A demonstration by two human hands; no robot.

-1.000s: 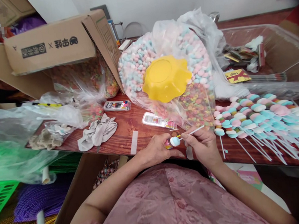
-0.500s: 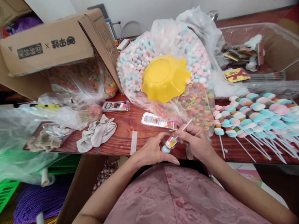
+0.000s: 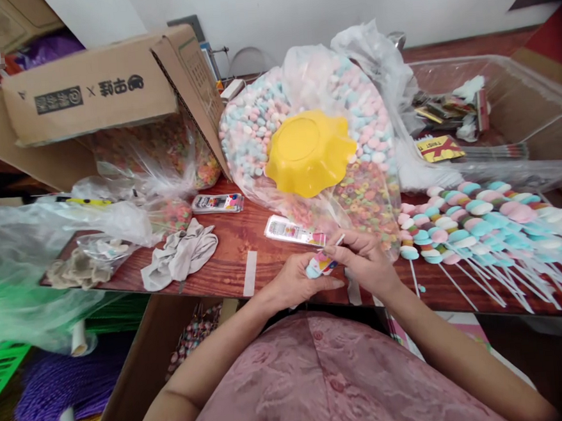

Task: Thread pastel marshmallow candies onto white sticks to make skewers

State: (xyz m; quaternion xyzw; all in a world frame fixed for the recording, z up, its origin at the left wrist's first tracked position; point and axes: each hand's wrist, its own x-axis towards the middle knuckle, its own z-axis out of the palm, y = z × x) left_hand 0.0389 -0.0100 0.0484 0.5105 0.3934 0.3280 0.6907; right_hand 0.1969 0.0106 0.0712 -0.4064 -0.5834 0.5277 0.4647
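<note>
The right hand (image 3: 366,265) pinches a thin white stick (image 3: 337,242) between thumb and fingertips, while the left hand (image 3: 293,285) closes its fingers on the small stack of sweets (image 3: 319,265) threaded on it (blue piece lowest), both over the near table edge (image 3: 227,265). This looks like the threading step; the stack must slide straight along the stick. The finished skewers (image 3: 474,222) lie close on the right, and the bulging candy bag (image 3: 305,138) with 1 yellow bowl (image 3: 309,152) crowds just behind.

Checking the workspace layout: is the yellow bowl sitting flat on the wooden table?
No, the yellow bowl rests on the big candy bag.
</note>
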